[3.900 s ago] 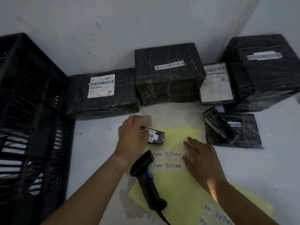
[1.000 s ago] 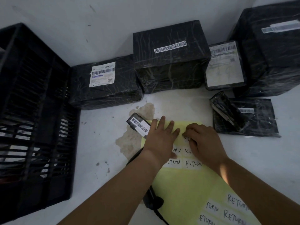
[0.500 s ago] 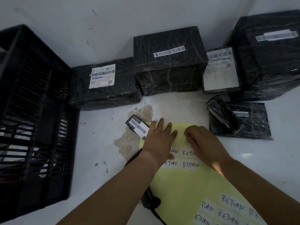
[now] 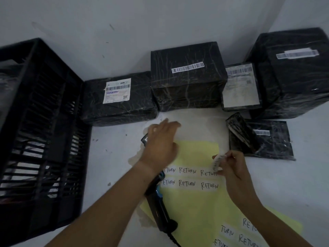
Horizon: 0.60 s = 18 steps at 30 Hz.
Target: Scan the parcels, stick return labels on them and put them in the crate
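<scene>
Fingers (image 4: pixel 230 156) of your right hand (image 4: pixel 233 171) are curling in against the thumb and pinching a peeled label (image 4: pixel 217 164). You are holding it lifted just above the right edge of the yellow sheet (image 4: pixel 195 152), tilted and too blurred to read.

You are working at a white table (image 4: pixel 115 166) sitting in a corner of plain pale walls (image 4: pixel 142 24). A brownish stain (image 4: pixel 134 158) is showing on the table beside the sheet's left edge. A black slatted crate (image 4: pixel 41 122) is standing at the left. Black-wrapped parcels are lining the wall. A flat parcel (image 4: pixel 140 104) with a white shipping slip is lying just beside the crate. A box (image 4: pixel 187 86) with a barcode strip is touching it. A slim parcel (image 4: pixel 240 86) with a big slip is sitting between that box and a large box (image 4: pixel 299 82) at the right. A pouch (image 4: pixel 270 145) is lying in front of the large box, near your right hand.

Two rows of labels (image 4: pixel 188 171) reading RETURN are sitting across the sheet, with more at its lower right. A scanner (image 4: pixel 158 207) is lying on the sheet's left edge, partly under your left forearm.

Your left hand (image 4: pixel 161 145) is stretching its fingers (image 4: pixel 168 126) out nearly straight and gripping nothing. It is covering most of the small parcel (image 4: pixel 144 139), which is lying on the table by the sheet's upper left corner. Whether the palm is touching it cannot be told.
</scene>
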### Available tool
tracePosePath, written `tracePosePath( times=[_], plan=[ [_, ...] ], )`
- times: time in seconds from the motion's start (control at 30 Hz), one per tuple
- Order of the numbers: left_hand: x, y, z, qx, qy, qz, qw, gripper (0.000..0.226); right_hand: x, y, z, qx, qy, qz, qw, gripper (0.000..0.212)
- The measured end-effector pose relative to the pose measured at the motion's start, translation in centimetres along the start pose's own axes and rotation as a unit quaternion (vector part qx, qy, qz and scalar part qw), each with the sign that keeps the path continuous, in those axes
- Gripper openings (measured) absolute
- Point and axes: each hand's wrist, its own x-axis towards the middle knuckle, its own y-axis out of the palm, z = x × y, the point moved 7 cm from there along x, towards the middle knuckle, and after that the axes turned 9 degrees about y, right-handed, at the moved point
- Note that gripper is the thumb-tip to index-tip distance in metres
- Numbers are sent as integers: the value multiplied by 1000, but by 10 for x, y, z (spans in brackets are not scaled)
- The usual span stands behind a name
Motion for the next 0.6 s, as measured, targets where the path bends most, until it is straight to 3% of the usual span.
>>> tracePosePath(
  times=[0.07, 0.17, 0.27, 0.37, 0.47, 0.6],
  plan=[
    [-5, -4, 36, 75, -17, 55, 996, 76, -1, 2, -3, -15, 12, 6, 1000, 24],
    [-18, 4, 73, 150, -7, 159, 976, 65, -5, 6, 0, -53, -4, 19, 998, 31],
    [-17, -2, 79, 122, -5, 132, 984, 51, -8, 10, 7, -94, -13, 18, 995, 32],
    [-21, -23, 75, -67, -62, 57, 994, 48, -13, 10, 23, -114, -25, 18, 993, 31],
    [-41, -51, 58, -297, -124, 7, 947, 37, -25, 9, 61, -139, -65, 19, 988, 33],
    [-81, -77, 22, -404, -182, -24, 896, 28, -57, 14, 119, -140, -110, 34, 983, 35]
  ],
)
